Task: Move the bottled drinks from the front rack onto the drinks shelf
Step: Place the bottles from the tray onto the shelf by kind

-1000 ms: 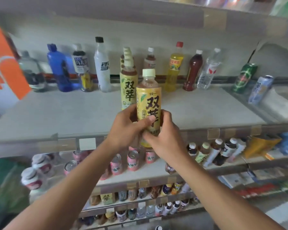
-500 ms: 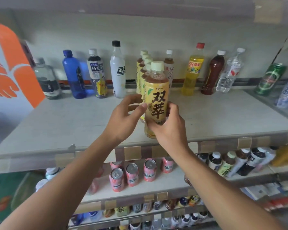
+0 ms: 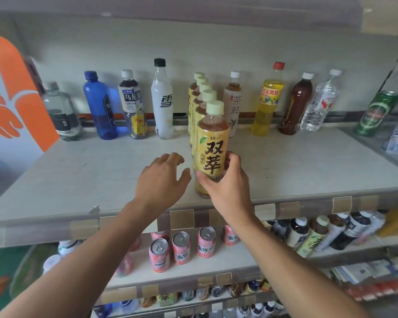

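A yellow-labelled tea bottle [image 3: 213,145] with a pale green cap stands upright near the front edge of the grey drinks shelf [image 3: 101,175]. My right hand [image 3: 225,184] grips its lower part, thumb in front and fingers round the right side. My left hand [image 3: 162,180] hovers just left of the bottle with relaxed fingers, a small gap between them, holding nothing. Behind the bottle a row of several identical yellow tea bottles [image 3: 199,104] runs to the back of the shelf.
Single bottles line the shelf's back: clear [image 3: 61,113], blue [image 3: 99,106], oolong tea [image 3: 132,104], white [image 3: 162,99], pale tea [image 3: 233,104], yellow juice [image 3: 268,99], dark red [image 3: 295,104], water [image 3: 319,102]. A green can [image 3: 377,113] lies right. Pink cans [image 3: 182,247] fill the lower shelf.
The bottle has come down from the air onto the shelf in front of the row. My left hand has let go of it and moved slightly left; my right hand still holds it.
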### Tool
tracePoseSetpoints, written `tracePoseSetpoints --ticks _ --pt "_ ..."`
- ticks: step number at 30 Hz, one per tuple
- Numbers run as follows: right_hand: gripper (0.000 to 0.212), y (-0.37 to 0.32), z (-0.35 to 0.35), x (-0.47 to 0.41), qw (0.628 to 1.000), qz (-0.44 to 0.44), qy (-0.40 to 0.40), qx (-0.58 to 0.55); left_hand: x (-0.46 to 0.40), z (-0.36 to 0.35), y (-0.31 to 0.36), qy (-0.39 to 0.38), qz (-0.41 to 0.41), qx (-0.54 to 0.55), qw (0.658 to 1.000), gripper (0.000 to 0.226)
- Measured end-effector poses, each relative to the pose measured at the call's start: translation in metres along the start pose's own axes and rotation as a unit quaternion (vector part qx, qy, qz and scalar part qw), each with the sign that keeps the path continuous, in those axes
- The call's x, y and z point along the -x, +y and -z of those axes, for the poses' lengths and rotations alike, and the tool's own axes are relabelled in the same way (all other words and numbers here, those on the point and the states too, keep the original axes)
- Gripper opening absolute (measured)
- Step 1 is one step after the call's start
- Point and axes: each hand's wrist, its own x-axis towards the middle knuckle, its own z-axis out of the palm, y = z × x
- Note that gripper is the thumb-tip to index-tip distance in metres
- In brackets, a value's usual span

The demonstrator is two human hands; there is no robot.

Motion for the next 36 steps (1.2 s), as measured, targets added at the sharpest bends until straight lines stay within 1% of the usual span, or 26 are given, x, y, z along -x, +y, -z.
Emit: tracePoseSetpoints --ticks 11,15,18,23,26,29,33,36 --pt "0.074 0.001 -0.008 -0.002 1.0 0.019 -0.005 0.02 0.004 0.0 0.003 0.011 0.004 -0.011 1.0 0.037" --pt "0.072 0.0 -0.008 0.0 0.999 0.032 -0.003 0.036 0.006 0.005 0.006 0.023 0.003 -0.006 1.0 0.035" --pt "0.072 0.0 -0.007 -0.001 0.998 0.036 -0.013 0.049 0.006 0.011 0.011 0.04 -0.004 0.001 0.999 0.032" --pt "0.071 0.0 -0.001 0.001 0.995 0.048 -0.047 0.075 0.007 0.016 0.023 0.046 -0.011 0.001 0.999 0.033" --pt "0.066 -0.003 0.015 0.004 0.99 0.054 -0.067 0.115 0.016 0.017 0.03 0.048 -0.005 0.007 0.999 0.032" --pt "0.067 -0.006 0.043 0.013 0.982 0.063 -0.075 0.159 0.033 0.014 0.041 0.046 -0.009 0.016 0.999 0.03" --pt "0.057 -0.003 0.084 0.032 0.969 0.095 -0.07 0.219 0.057 0.01 0.069 0.043 -0.022 0.032 0.998 0.025" --pt "0.051 0.006 0.117 0.048 0.96 0.093 -0.069 0.257 0.072 0.007 0.098 0.042 -0.045 0.048 0.997 0.018"
